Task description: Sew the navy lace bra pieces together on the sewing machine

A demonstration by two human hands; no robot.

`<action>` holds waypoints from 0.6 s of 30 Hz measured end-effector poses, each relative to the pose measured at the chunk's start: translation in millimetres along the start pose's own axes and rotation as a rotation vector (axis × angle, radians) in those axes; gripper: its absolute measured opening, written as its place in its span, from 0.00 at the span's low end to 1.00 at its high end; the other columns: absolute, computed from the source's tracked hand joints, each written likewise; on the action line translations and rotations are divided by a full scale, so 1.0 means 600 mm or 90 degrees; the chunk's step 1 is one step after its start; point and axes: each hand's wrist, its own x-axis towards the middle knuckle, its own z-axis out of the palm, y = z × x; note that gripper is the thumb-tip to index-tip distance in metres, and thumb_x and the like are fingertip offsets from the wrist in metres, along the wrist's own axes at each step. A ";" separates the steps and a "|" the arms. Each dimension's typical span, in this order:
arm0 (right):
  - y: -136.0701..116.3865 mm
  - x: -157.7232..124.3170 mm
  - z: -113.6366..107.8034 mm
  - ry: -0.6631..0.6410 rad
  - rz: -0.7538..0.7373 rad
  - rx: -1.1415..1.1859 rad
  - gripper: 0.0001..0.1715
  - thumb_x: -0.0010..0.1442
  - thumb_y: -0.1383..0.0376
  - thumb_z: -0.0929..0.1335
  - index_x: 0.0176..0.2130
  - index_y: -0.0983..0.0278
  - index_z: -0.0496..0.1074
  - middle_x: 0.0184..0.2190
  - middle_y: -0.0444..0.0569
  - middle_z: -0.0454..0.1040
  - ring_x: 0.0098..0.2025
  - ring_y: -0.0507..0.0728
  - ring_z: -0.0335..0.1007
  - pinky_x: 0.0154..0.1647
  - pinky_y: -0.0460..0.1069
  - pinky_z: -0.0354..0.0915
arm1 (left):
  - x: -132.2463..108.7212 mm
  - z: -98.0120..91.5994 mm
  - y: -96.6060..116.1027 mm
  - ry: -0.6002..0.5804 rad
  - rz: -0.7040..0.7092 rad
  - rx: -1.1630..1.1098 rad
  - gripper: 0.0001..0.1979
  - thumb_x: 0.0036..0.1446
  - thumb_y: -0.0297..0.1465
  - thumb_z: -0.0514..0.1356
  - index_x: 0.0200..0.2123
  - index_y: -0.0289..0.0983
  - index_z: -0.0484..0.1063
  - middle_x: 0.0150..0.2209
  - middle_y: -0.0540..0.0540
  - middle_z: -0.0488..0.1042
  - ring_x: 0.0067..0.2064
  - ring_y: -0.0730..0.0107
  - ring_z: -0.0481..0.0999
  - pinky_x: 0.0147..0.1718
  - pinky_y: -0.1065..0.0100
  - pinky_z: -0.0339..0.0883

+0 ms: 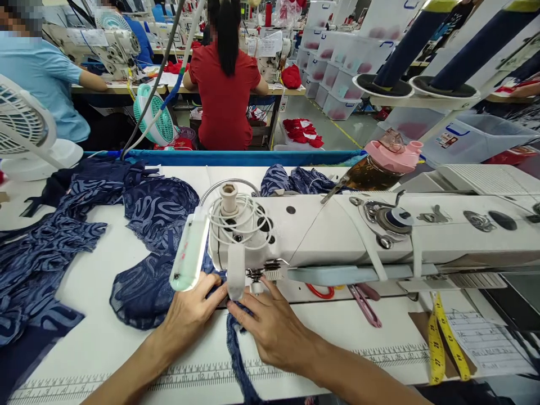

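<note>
A white sewing machine (337, 236) runs across the table, its head at the centre. Dark blue patterned fabric (143, 281) lies under the head, and a narrow strip of it (236, 354) trails toward me. My left hand (189, 312) rests on the fabric just left of the needle area, fingers lying flat and close together. My right hand (270, 326) lies on the strip just right of the needle, fingers stretched toward the presser foot. The needle itself is hidden behind the machine head.
More blue fabric (37, 259) is heaped at the left. A white fan (25, 129) stands far left. Pink-handled scissors (365, 304), a yellow tape measure (442, 337) and a paper sheet (485, 343) lie at the right. A pink-lidded bottle (379, 163) stands behind. People sit at machines beyond.
</note>
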 end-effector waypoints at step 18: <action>0.003 -0.015 0.005 -0.021 0.012 0.057 0.34 0.60 0.71 0.63 0.65 0.65 0.59 0.54 0.53 0.73 0.52 0.59 0.67 0.70 0.64 0.34 | -0.005 0.006 0.013 0.010 -0.020 -0.043 0.20 0.59 0.16 0.52 0.53 0.33 0.70 0.46 0.40 0.77 0.51 0.58 0.72 0.49 0.59 0.67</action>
